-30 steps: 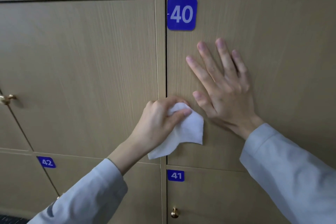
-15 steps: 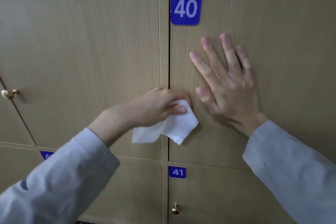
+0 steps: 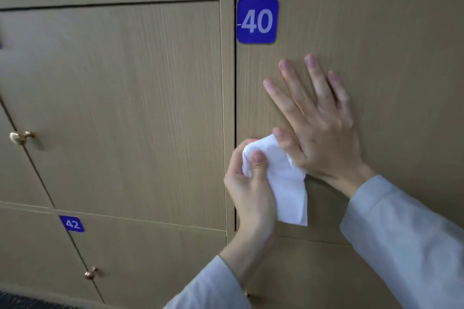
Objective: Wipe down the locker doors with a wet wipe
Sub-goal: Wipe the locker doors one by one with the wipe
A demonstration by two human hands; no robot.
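A light wooden locker door carries a blue plate reading 40 at its upper left corner. My right hand lies flat on this door with fingers spread. My left hand grips a crumpled white wet wipe against the door's left edge, just below and left of my right hand's thumb. The wipe's loose end hangs down over the door's lower part. Light grey sleeves cover both forearms.
To the left is another wooden door. A brass knob sticks out at the far left. Below are a door marked 42 with a brass knob, and dark floor at the bottom left corner.
My left hand turned from reaching sideways to upright and shifted right, so the wipe now touches my right thumb. The view moved closer and slightly down. My right hand stayed flat on the door.
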